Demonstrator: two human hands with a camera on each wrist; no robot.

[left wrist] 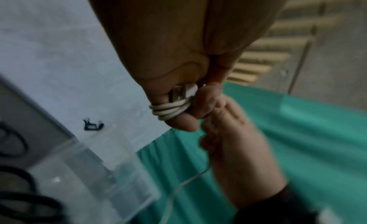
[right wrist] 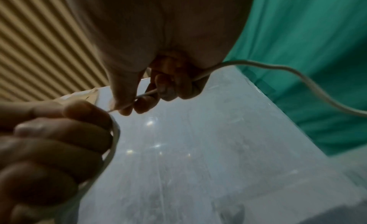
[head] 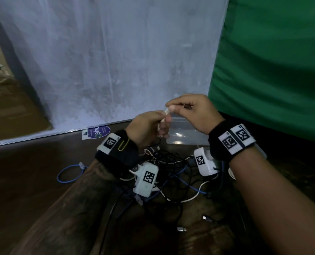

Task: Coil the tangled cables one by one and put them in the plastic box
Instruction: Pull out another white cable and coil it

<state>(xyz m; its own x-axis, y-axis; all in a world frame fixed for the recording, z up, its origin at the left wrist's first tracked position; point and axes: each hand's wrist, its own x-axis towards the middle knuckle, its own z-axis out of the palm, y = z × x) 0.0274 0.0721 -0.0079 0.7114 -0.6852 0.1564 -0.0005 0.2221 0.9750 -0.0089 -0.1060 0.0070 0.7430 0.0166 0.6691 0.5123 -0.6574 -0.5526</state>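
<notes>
Above the clear plastic box (head: 188, 134) my two hands meet. My left hand (head: 163, 126) holds a small coil of white cable (left wrist: 170, 112) wound round its fingers, and its thumb presses the USB plug (left wrist: 179, 92) against them. My right hand (head: 171, 106) pinches the same white cable (right wrist: 145, 94) between thumb and fingertips just beside the coil. The free length (right wrist: 294, 72) trails off to the right. A tangle of black, blue and white cables (head: 173, 173) lies on the dark table under my wrists.
A blue cable loop (head: 68, 174) lies left of the tangle. Two loose plugs (head: 207, 218) lie near the front. A purple sticker (head: 98, 132) sits by the pale sheet behind. Green cloth (head: 272, 61) hangs at the right, close to the box.
</notes>
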